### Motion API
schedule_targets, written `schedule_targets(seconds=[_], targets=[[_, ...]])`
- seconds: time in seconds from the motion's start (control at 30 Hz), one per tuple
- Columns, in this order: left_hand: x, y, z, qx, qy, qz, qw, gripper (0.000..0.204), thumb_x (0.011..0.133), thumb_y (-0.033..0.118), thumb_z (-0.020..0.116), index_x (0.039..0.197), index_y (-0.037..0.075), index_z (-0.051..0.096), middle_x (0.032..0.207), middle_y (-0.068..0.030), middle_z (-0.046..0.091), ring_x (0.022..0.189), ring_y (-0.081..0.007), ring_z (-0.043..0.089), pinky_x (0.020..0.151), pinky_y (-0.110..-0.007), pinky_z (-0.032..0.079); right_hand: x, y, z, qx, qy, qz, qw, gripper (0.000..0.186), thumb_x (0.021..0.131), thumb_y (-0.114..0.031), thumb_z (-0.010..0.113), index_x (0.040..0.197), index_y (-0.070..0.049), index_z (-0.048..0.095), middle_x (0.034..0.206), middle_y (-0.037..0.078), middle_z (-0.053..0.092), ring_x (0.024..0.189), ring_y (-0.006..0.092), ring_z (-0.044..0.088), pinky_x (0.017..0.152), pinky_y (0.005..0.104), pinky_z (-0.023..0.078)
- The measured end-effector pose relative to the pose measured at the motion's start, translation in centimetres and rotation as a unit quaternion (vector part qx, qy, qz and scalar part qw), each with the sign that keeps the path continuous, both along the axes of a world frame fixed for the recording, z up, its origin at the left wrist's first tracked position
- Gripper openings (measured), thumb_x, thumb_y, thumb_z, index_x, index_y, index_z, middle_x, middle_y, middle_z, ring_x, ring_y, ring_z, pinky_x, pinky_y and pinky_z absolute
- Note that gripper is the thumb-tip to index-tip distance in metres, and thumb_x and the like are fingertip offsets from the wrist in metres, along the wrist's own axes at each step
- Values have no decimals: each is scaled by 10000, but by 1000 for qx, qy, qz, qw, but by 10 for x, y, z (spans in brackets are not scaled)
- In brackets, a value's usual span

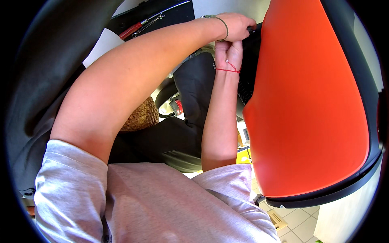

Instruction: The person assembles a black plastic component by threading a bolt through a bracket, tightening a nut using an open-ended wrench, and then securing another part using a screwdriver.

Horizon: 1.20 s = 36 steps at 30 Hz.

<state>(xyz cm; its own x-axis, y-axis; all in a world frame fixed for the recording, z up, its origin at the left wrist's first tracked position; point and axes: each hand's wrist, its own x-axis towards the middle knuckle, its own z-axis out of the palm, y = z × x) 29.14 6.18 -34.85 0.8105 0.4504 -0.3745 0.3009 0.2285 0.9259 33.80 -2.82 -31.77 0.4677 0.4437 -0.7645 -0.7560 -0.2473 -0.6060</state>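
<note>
A large orange padded panel (308,109) with a black rim, like part of a chair, stands upright on the right. At its far left edge my left hand (237,26), with a dark green cord bracelet at the wrist, is closed with the fingers curled by a small dark part (251,29). What the fingers grip is mostly hidden. Just beneath it my right hand (229,52), palm side showing and a red string at the wrist, reaches up against the left. Its fingers are hidden behind the left hand. Black structure (252,52) lies beside both hands, along the panel.
A screwdriver (131,30) with a red handle and a metal wrench (149,25) rest on a black surface (178,16) at the far left. My dark-trousered leg (194,81) is below the hands. A brown woven object (142,116) sits under my left arm. Tiled floor (298,218) shows at lower right.
</note>
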Motion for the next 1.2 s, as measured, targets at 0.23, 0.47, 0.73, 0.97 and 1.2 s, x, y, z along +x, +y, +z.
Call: schedule_targets(seconds=[0.23, 0.47, 0.73, 0.97, 1.2], targets=[[0, 3, 0, 23, 17, -7, 1000, 355, 802, 141, 475, 1142, 149, 576, 922, -154, 648, 861, -327, 613, 779, -399, 475, -6, 6, 6, -19, -36, 21, 999, 253, 902, -74, 501, 1150, -26, 485, 1116, 76, 539, 1027, 154, 526, 919, 314, 429], [1, 7, 2, 26, 16, -25, 999, 359, 791, 139, 480, 1133, 157, 585, 908, -154, 648, 847, -326, 614, 771, -404, 475, 0, 2, 12, 16, -4, 15, 1000, 269, 871, -49, 513, 1139, -25, 499, 1089, 82, 551, 1020, 159, 530, 927, 317, 418], [1, 0, -1, 46, 16, 0, 999, 366, 793, 131, 480, 1145, 158, 578, 928, -146, 651, 854, -327, 616, 764, -400, 481, -9, 17, 3, -109, -114, 45, 986, 334, 866, -102, 549, 1178, -14, 469, 1129, 77, 536, 1052, 166, 522, 908, 337, 434], [-6, 21, 18, -6, 48, -97, 994, 411, 806, 135, 485, 1211, 159, 548, 1130, -100, 609, 1035, -286, 574, 881, -393, 452, -8, 15, 5, -31, -49, 43, 997, 321, 879, -90, 509, 1188, -19, 460, 1172, 90, 516, 1104, 186, 498, 948, 371, 412], [-5, 22, 17, 8, 49, -115, 992, 422, 812, 150, 491, 1231, 161, 536, 1135, -102, 608, 1033, -288, 576, 878, -394, 456, -3, 8, 18, 29, -5, 67, 997, 292, 890, -54, 486, 1178, -11, 463, 1175, 102, 513, 1107, 194, 500, 957, 362, 416]])
